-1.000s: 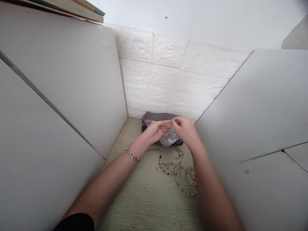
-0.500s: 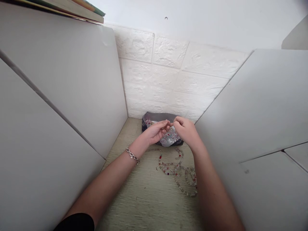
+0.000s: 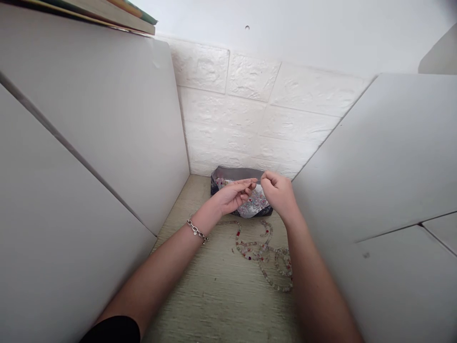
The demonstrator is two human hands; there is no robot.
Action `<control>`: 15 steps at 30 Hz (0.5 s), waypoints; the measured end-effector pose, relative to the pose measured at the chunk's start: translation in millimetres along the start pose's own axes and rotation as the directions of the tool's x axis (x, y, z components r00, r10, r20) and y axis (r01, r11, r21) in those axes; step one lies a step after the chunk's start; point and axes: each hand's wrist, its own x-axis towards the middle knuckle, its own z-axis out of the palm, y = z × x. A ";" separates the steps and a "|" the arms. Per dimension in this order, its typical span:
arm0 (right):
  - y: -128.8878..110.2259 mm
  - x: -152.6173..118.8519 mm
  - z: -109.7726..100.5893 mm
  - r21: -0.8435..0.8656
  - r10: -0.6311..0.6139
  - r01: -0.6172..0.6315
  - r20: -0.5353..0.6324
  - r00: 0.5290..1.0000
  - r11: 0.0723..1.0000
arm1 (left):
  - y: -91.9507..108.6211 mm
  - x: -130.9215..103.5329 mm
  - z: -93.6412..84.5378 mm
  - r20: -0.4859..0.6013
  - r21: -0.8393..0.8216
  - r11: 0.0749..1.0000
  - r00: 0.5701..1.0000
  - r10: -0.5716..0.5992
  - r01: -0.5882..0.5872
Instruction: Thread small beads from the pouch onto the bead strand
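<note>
Many strung beads loop on the bench; loose beads remain in the open bag. Above it, the right hand pinches narrowly, contents hidden; how the left hand grips, I cannot tell.

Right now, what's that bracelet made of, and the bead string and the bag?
Bracelet: probably metal, silvery and shiny, because its chain links glint.
Bead string: maybe plastic or glass; mostly pale, partly red, too small to be sure.
Bag: likely thin plastic or foil, smooth grey inside, with a floppy edge.
</note>
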 end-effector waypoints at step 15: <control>1.9 0.8 1.3 -0.068 0.009 -0.006 0.049 0.999 0.998 | -1.1 -0.2 1.4 -0.052 0.044 0.999 0.998 0.029 -0.026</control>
